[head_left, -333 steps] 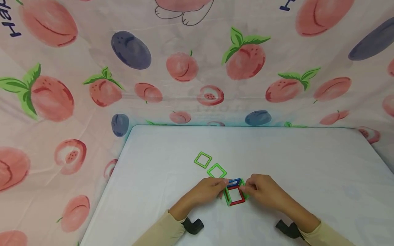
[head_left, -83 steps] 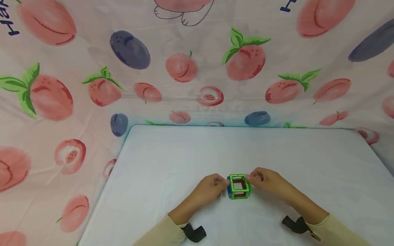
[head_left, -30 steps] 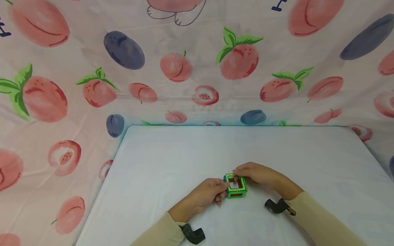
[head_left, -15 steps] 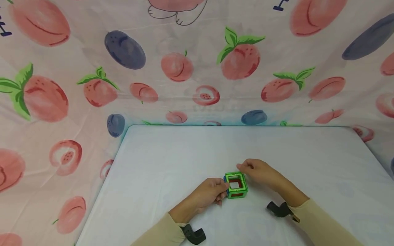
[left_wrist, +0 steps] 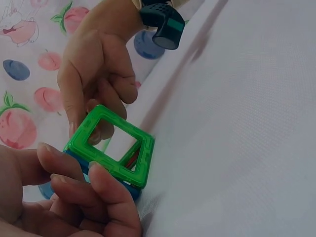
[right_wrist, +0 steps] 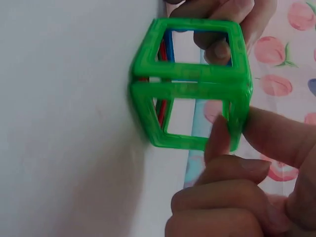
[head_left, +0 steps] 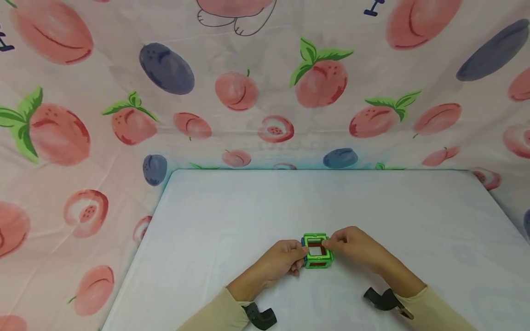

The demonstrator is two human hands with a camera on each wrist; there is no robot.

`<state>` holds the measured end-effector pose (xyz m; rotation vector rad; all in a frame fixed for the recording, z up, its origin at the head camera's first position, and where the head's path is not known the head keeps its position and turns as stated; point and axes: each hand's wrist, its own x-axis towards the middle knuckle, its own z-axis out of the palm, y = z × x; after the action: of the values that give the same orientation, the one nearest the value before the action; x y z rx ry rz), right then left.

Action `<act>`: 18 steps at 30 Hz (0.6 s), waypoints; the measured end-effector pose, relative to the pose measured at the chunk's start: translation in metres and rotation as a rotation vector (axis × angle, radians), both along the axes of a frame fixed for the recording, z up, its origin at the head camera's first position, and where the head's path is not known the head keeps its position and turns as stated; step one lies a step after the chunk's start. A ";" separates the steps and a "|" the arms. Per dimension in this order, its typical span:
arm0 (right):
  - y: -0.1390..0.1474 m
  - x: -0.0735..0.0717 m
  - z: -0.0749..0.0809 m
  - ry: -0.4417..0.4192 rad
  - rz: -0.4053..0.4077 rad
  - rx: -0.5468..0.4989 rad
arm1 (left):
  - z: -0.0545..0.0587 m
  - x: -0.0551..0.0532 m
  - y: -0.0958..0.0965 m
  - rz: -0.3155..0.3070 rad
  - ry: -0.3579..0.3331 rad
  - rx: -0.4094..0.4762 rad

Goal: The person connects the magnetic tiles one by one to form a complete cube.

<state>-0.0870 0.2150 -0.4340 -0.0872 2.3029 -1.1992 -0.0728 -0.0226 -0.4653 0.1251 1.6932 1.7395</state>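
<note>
A small open-frame cube of magnetic tiles point(head_left: 318, 259) stands on the white table, with green square frames on its top, front and right. A blue tile point(left_wrist: 129, 189) forms the left side, and a red tile point(right_wrist: 162, 52) shows inside through the openings. My left hand point(head_left: 278, 260) grips the cube by its blue side, thumb at the top left edge. On the opposite side, my right hand point(head_left: 359, 248) pinches the top right edge between thumb and index finger. In the right wrist view, that index fingertip point(right_wrist: 218, 136) reaches into a green frame's opening.
The white table point(head_left: 232, 202) meets a fruit-printed cloth point(head_left: 186, 147) at its back and left edges. Black wrist cameras sit on the left wrist point(head_left: 260, 316) and the right wrist point(head_left: 383, 299).
Two loose green tiles seen at first are gone from the table, and the cube now has a green top. Lately my right hand came off the far corner, then pinched the right edge.
</note>
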 end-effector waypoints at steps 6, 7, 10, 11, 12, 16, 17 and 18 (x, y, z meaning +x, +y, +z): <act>0.002 0.000 -0.006 -0.073 -0.061 -0.132 | -0.002 -0.001 0.000 -0.005 0.002 -0.007; 0.003 0.000 -0.007 -0.078 -0.065 -0.151 | -0.002 -0.001 0.000 -0.005 0.002 -0.008; 0.004 0.002 -0.010 -0.083 -0.082 -0.180 | -0.003 -0.001 0.000 -0.003 0.003 -0.011; 0.003 0.002 -0.010 -0.083 -0.088 -0.182 | -0.003 -0.001 0.000 -0.002 0.002 -0.011; 0.003 0.003 -0.011 -0.086 -0.097 -0.184 | -0.003 -0.001 0.000 -0.003 0.001 -0.010; 0.001 0.004 -0.012 -0.103 -0.127 -0.191 | -0.002 -0.001 -0.001 0.000 -0.004 -0.002; 0.000 0.004 -0.013 -0.108 -0.129 -0.196 | -0.002 -0.001 -0.001 0.001 -0.006 0.000; 0.000 0.004 -0.013 -0.115 -0.132 -0.202 | -0.002 -0.001 -0.001 0.001 -0.008 0.003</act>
<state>-0.0826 0.2153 -0.4469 0.0601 2.1109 -1.4630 -0.0733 -0.0235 -0.4672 0.1185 1.6848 1.7415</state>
